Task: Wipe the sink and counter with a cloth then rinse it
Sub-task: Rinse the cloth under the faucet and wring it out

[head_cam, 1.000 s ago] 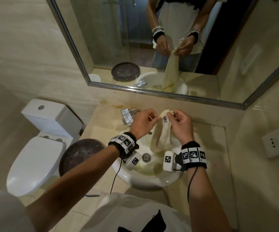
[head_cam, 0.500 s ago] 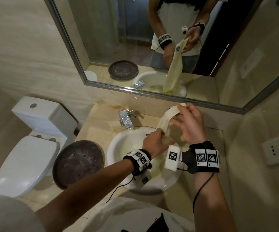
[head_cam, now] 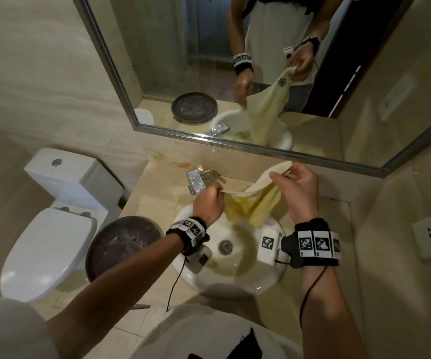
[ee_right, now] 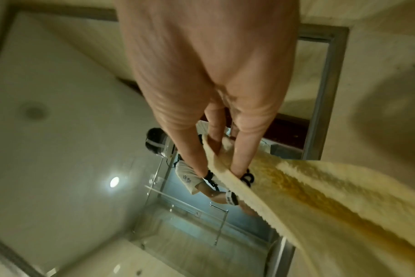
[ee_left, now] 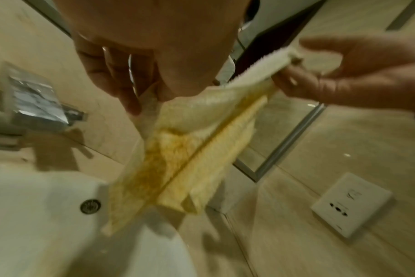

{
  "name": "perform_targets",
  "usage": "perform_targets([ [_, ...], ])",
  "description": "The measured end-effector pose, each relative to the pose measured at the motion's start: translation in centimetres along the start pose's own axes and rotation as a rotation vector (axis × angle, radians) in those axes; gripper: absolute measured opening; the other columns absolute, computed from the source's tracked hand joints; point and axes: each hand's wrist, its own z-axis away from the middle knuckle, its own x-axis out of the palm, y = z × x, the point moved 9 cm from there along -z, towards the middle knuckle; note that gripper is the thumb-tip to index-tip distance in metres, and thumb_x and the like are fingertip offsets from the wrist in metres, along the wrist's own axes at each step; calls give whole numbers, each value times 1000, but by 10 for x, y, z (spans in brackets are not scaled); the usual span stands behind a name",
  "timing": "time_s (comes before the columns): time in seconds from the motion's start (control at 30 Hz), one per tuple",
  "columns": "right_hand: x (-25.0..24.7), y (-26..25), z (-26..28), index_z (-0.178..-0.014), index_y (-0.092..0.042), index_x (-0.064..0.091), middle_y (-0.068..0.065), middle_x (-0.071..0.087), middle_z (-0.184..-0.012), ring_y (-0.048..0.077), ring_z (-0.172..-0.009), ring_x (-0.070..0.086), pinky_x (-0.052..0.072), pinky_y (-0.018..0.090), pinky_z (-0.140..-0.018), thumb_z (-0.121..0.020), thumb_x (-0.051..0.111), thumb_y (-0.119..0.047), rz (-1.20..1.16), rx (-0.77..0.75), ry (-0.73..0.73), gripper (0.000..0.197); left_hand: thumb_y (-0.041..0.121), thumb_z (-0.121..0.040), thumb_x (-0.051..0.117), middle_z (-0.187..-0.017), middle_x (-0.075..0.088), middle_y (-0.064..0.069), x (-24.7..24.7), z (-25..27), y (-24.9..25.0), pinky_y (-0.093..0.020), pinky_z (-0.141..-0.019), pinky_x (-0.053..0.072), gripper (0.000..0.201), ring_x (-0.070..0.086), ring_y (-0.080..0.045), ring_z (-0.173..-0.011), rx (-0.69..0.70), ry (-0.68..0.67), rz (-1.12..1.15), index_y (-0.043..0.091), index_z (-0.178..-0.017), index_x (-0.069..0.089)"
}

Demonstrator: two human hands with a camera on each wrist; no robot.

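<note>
Left hand has dropped low and leftward, spreading the cloth. Both pinch it: right hand holds the top corner, long axis slanting down-left to the left pinch. Stained fold probably hangs below the left pinch, above the sink.

You stand over a white round sink set in a beige counter. Your left hand grips one end of a cream cloth, stained yellow-brown, above the basin's back edge. Your right hand pinches the other end higher, near the mirror. The cloth sags between them. A chrome faucet sits at the counter's back edge, just beside your left hand. A dark round tray lies at the counter's left edge, beside a white toilet.
</note>
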Motion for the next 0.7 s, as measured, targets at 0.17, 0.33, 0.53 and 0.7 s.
perform_targets([
  [0.17, -15, 12, -9, -94, -15, 62, -6, 67, -87, 13, -79, 67, 52, 23, -68, -75, 82, -3, 208, -4, 107, 31, 23, -99, 49, -87, 69, -2, -45, -13, 1, -30, -60, 44, 11, 63, -23, -74, 67, 98, 2, 18, -99, 59],
  [0.33, -15, 30, -12, -101, -13, 55, 1, 68, -92, 12, -80, 68, 52, 18, -60, -74, 85, -1, 46, 114, 77, 42, 28, -97, 51, -77, 62, 5, -75, -23, 2, -27, -58, 35, 9, 56, -18, -68, 49, 169, -14, 21, -94, 56],
  [0.53, -6, 37, -12, -115, -10, 46, 16, 68, -98, 24, -75, 72, 62, 34, -69, -81, 78, 4, 9, 80, 17, 49, 38, -90, 53, -64, 60, 7, -93, -31, 0, -28, -55, 44, 16, 57, -17, -62, 13, 206, -2, 24, -86, 61],
  [0.7, -6, 38, -18, -85, -16, 63, 3, 72, -87, 21, -66, 68, 52, 27, -56, -85, 78, -23, 432, -37, 85, 17, 37, -84, 54, -60, 60, 6, -81, -31, -5, -27, -55, 44, 19, 57, -18, -60, -105, 105, -1, 21, -75, 61],
])
